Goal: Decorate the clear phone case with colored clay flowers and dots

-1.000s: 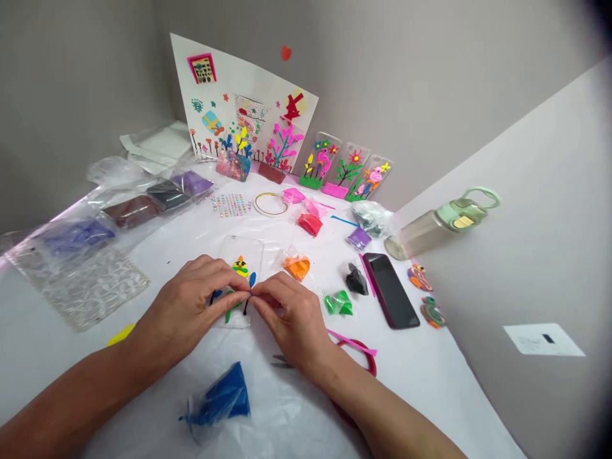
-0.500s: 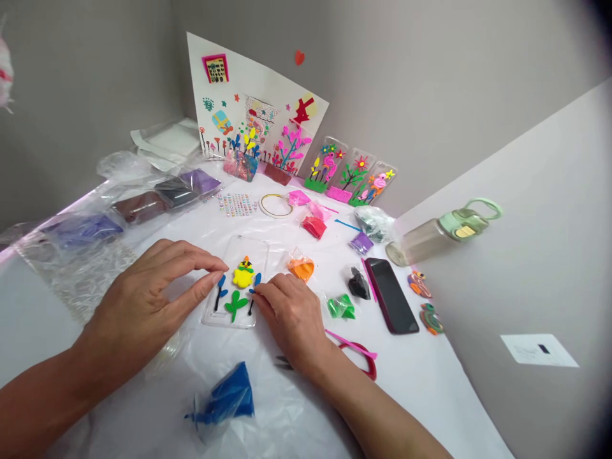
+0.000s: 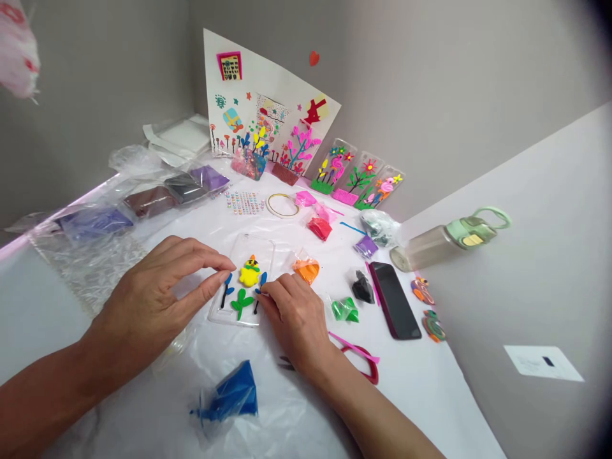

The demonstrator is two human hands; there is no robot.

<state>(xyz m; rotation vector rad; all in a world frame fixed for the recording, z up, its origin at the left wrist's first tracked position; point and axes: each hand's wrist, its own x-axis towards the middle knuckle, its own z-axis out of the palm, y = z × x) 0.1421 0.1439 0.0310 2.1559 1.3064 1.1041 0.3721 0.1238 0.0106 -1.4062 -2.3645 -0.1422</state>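
A clear phone case (image 3: 261,252) lies flat on the white table. It carries a yellow clay figure (image 3: 249,274), a green clay plant (image 3: 241,302) and two blue leaves on black stems. My left hand (image 3: 162,293) rests at the case's left edge, thumb and forefinger close together near the left blue stem; I cannot see anything in them. My right hand (image 3: 294,315) is curled at the case's right edge. Its fingertips pinch at the right blue leaf (image 3: 262,280).
A blue clay bag (image 3: 229,395) lies near me. Orange (image 3: 306,269), green (image 3: 345,310) and black (image 3: 362,288) clay bags, a dark phone (image 3: 394,308), red scissors (image 3: 363,357) and a bottle (image 3: 444,237) sit to the right. Decorated cases (image 3: 354,173) and a collage board (image 3: 268,108) stand behind.
My left hand has drawn back to the left, uncovering the decorated case. My right hand stays at the right blue leaf. The view has shifted slightly.
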